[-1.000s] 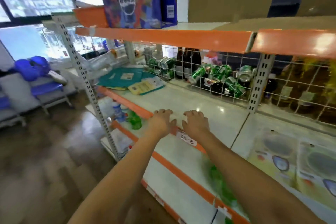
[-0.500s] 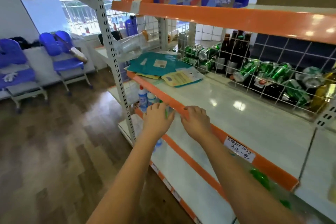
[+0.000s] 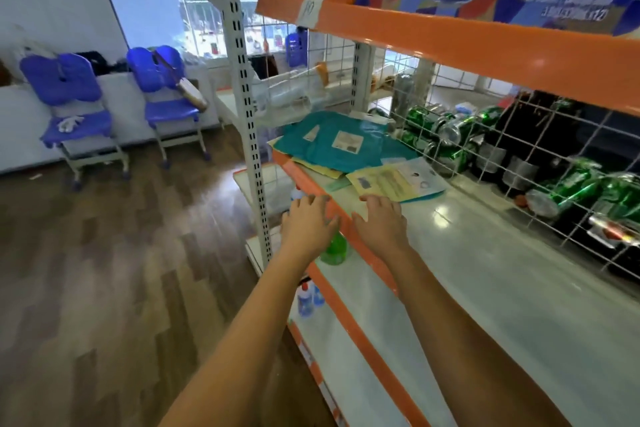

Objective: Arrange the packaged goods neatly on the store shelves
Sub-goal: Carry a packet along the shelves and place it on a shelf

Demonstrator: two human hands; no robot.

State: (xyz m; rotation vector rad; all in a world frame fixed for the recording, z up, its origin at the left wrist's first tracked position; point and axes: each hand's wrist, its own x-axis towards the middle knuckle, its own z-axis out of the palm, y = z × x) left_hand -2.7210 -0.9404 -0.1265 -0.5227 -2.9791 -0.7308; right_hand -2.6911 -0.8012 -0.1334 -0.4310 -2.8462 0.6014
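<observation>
- Our left hand (image 3: 309, 224) hovers at the orange front lip of the middle shelf (image 3: 467, 253), fingers straight and spread, holding nothing; the fingertips reach to the lip, though we cannot tell whether they press on it.
- Our right hand (image 3: 380, 222) lies flat over the shelf's white surface just inside the lip, fingers relaxed and empty, its fingertips just short of the yellow packet (image 3: 388, 180).
- The goods we need to tidy sit at the left end of this shelf: the yellow packet lies askew with a light blue packet (image 3: 420, 175) partly under it, and behind them a loose stack of teal packets (image 3: 332, 146) overhangs the front lip.
- We judge that the step in hand is the reach toward that pile, so we keep both palms low and slide in from the front.
- For a good grip, we take the top yellow packet by its near edge first, since flat, slippery film will likely skate if we shove the whole pile.
- We then square the teal stack back from the lip, edges parallel to it, so nothing hangs over.
- A green bottle (image 3: 334, 248) stands on the lower shelf right under our left wrist; we keep the forearm high to avoid knocking it.
- Green cans (image 3: 436, 130) lie behind the wire grid (image 3: 519, 163), well out of our way.
</observation>
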